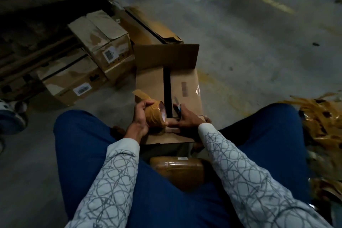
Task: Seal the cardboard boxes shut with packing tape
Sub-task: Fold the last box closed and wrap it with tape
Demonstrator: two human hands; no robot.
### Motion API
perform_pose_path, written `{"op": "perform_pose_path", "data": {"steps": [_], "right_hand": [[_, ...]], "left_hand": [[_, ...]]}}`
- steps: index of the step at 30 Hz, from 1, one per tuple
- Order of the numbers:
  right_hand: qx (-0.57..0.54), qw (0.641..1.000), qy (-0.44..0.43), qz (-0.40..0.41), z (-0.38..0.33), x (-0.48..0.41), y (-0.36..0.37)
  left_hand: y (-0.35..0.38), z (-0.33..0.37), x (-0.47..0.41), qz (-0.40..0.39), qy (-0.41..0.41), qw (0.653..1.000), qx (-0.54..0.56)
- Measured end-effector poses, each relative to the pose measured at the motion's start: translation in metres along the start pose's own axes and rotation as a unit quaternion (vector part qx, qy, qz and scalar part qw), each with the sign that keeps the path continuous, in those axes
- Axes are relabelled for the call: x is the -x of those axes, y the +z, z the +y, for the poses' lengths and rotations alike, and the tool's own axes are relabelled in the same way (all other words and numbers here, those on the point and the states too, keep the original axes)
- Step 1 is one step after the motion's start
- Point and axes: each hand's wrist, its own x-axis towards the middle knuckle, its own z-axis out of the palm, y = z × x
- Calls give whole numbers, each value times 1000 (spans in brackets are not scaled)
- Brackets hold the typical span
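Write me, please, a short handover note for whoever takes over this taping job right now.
Left hand: grips the tape roll at the box's near edge.
Right hand: pinches a small tool, too blurred to name, beside the roll.
Box: on the floor between the knees. Two top flaps are down with a dark open seam between them, and the far flap is upright.
Done: flaps folded, with no tape visible along the seam.
Left: probably deal with the far flap, then tape the seam.
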Motion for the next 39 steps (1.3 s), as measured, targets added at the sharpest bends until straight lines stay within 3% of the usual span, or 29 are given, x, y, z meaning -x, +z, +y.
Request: {"op": "perform_pose_path", "data": {"steps": [6,11,14,16,19,21,24,27,31,35,39], "right_hand": [[-26,1000,3,-9,-6,20,-9],[178,984,-18,-22,-23,45,-18],[204,977,-65,-19,-26,40,-16],[194,977,-89,0,-24,32,-12],[174,979,-98,31,-22,28,-13],[162,981,-99,43,-17,26,-15],[134,983,-115,47,-10,24,-18],[194,964,-140,119,-14,26,-22],[307,895,-148,286,-16,19,-19],[345,871,-180,299,-16,-2,-18],[364,851,-199,322,-25,-23,-33]], "left_hand": [[-14,9,4,19,3,999,29],[-35,20,19,82,28,995,45],[-45,17,33,104,71,992,16],[-44,15,41,68,100,993,-11],[-34,20,42,-49,119,990,-57],[-28,28,32,-84,69,990,-91],[-29,47,6,-70,8,991,-118],[-34,58,-17,-69,-23,995,-66],[-31,70,-24,-87,-57,995,0],[-33,96,-14,-81,57,988,122],[-46,108,13,-191,85,955,208]]}}
